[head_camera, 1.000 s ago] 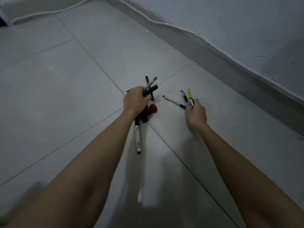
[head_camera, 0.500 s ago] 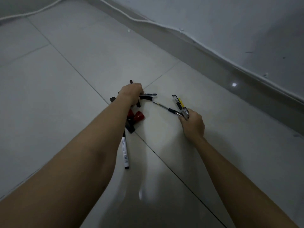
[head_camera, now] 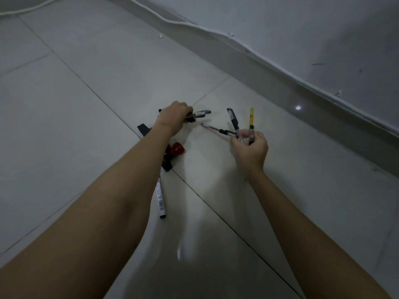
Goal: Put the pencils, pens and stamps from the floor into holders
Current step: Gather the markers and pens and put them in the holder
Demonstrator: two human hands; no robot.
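Pens [head_camera: 234, 123] fanned above right fingers [head_camera: 245, 133]

The stamp [head_camera: 177, 149] lies on the floor [head_camera: 64, 126] in the middle of the frame. The marker [head_camera: 160, 199] lies below it. The wall [head_camera: 323, 29] fills the upper right.

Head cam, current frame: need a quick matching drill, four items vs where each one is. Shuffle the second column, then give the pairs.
Items:
1. yellow pen
2. white marker
3. red stamp
4. black-capped pen

Places:
A. flat on the floor, partly under the left forearm
B. sticking out of the left hand
C. on the floor tile between the two wrists
D. pointing up from the right hand

Pairs: 1-D, 2-A, 3-C, 4-B
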